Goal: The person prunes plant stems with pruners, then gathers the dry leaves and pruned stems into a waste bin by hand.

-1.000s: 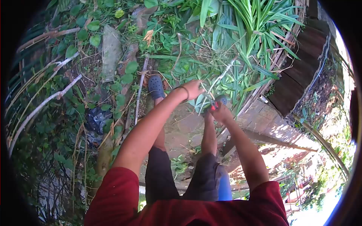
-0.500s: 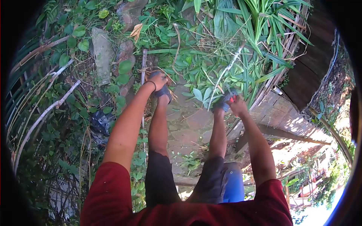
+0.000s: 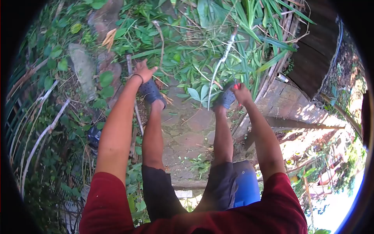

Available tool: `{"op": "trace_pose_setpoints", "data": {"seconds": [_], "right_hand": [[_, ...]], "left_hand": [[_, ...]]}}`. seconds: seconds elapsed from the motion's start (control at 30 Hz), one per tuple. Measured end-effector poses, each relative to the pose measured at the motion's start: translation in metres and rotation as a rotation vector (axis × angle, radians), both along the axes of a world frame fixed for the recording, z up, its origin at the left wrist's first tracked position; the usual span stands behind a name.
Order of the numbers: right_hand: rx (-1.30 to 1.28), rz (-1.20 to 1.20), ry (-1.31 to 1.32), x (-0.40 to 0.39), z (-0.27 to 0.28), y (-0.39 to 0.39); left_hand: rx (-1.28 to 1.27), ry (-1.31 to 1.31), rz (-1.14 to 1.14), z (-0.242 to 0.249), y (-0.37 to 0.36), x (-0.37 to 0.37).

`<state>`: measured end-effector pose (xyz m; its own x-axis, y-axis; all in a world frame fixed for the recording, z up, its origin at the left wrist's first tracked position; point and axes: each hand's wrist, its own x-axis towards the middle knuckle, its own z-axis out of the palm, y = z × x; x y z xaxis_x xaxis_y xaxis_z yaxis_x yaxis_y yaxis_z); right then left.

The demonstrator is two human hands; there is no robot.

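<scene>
My left hand (image 3: 145,71) reaches over the toe of the left blue clog (image 3: 151,92), its fingers apart and nothing held in them. Right beside it a brown stick (image 3: 135,105) runs along the ground. My right hand (image 3: 242,93) is closed around a red-handled tool (image 3: 236,86) with a thin shaft pointing forward, just over the right clog (image 3: 226,99). Between the feet and the greenery lies a pale, peeled-looking branch (image 3: 222,60). A cluster of broad green leaves (image 3: 199,94) rests near its lower end.
Cut leaves and stems (image 3: 187,58) cover the ground ahead. Stone paving (image 3: 191,140) lies between my legs. To the left are a flat stone slab (image 3: 82,70), climbing plants and a bare branch (image 3: 46,130). Rusty metal sheeting (image 3: 317,50) and boards stand to the right.
My left hand has moved forward and left off the clog, its fingers spreading. My right hand keeps the red-handled tool near the right clog. The whole view has shifted somewhat.
</scene>
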<state>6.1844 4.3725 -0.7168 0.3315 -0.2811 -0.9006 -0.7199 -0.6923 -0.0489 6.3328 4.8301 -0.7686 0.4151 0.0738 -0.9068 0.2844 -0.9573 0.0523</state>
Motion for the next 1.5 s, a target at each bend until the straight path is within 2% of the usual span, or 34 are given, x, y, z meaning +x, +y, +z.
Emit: {"op": "trace_pose_setpoints", "data": {"seconds": [0.1,0.17,0.2,0.3,0.33,0.4,0.5,0.53,0.63,0.67,0.73,0.83,0.9,0.97,1.03,1.07,1.1,1.17,1.23,1.27,1.3,1.37,1.43,1.5], "right_hand": [[-0.043,-0.063,-0.054,-0.01,-0.028,-0.029],[-0.037,-0.331,-0.038,-0.008,-0.036,-0.05],[-0.058,-0.379,-0.124,-0.019,-0.057,-0.063],[-0.063,-0.636,-0.028,-0.039,-0.084,-0.114],[-0.068,-0.645,-0.024,-0.044,-0.089,-0.126],[-0.058,-0.85,0.066,-0.044,-0.087,-0.147],[-0.085,-0.989,0.023,-0.044,-0.096,-0.16],[-0.112,-0.975,0.056,-0.04,-0.103,-0.164],[0.089,-0.959,0.199,-0.035,-0.131,-0.186],[0.077,-0.966,0.231,-0.042,-0.152,-0.192],[0.087,-0.971,0.25,-0.04,-0.171,-0.184],[0.062,-0.971,0.213,-0.012,-0.163,-0.142],[0.175,-0.448,0.165,0.002,-0.158,-0.123],[0.278,-0.463,0.165,0.018,-0.148,-0.086],[0.396,-0.779,0.179,0.031,-0.142,-0.041],[0.399,-0.778,0.178,0.035,-0.137,-0.032],[0.409,-0.802,0.108,0.04,-0.132,-0.025],[0.423,-0.829,0.041,0.042,-0.118,-0.017],[0.24,-0.731,-0.184,0.042,-0.102,-0.015],[0.148,-0.629,-0.167,0.044,-0.086,-0.016],[0.151,-0.624,-0.166,0.032,-0.094,-0.02],[0.004,-0.379,-0.455,0.011,-0.109,-0.028],[-0.001,-0.443,-0.458,0.007,-0.12,-0.037],[0.028,-0.545,-0.568,0.014,-0.126,-0.035]], "left_hand": [[0.051,-0.045,-0.033,-0.009,-0.01,0.015],[0.054,-0.026,-0.05,-0.024,-0.011,0.024],[0.072,-0.041,-0.067,-0.031,-0.013,0.03],[0.081,-0.071,-0.1,-0.056,-0.011,0.047],[0.092,-0.093,-0.127,-0.064,-0.01,0.052],[0.097,-0.11,-0.158,-0.082,-0.006,0.06],[0.112,-0.109,-0.1,-0.102,-0.011,0.069],[0.119,-0.125,-0.102,-0.108,-0.013,0.069],[0.122,-0.105,-0.113,-0.121,-0.028,0.066],[0.095,-0.104,-0.101,-0.125,-0.036,0.061],[0.023,-0.092,-0.076,-0.136,-0.052,0.047],[0.033,-0.105,-0.148,-0.144,-0.086,0.023],[0.031,-0.047,-0.142,-0.131,-0.118,0.014],[-0.006,0.004,-0.11,-0.117,-0.149,0.008],[-0.083,0.01,-0.083,-0.114,-0.176,0.0],[-0.107,0.047,-0.141,-0.119,-0.188,-0.005],[-0.128,0.083,-0.2,-0.114,-0.202,-0.005],[-0.197,0.002,-0.092,-0.092,-0.22,-0.006],[-0.23,0.021,-0.074,-0.092,-0.221,0.0],[-0.266,0.05,-0.056,-0.093,-0.22,0.001],[-0.263,0.048,-0.051,-0.099,-0.215,0.002],[-0.35,0.063,-0.027,-0.109,-0.202,0.01],[-0.347,0.064,0.005,-0.115,-0.199,0.013],[-0.351,0.062,-0.001,-0.118,-0.199,0.013]]}}
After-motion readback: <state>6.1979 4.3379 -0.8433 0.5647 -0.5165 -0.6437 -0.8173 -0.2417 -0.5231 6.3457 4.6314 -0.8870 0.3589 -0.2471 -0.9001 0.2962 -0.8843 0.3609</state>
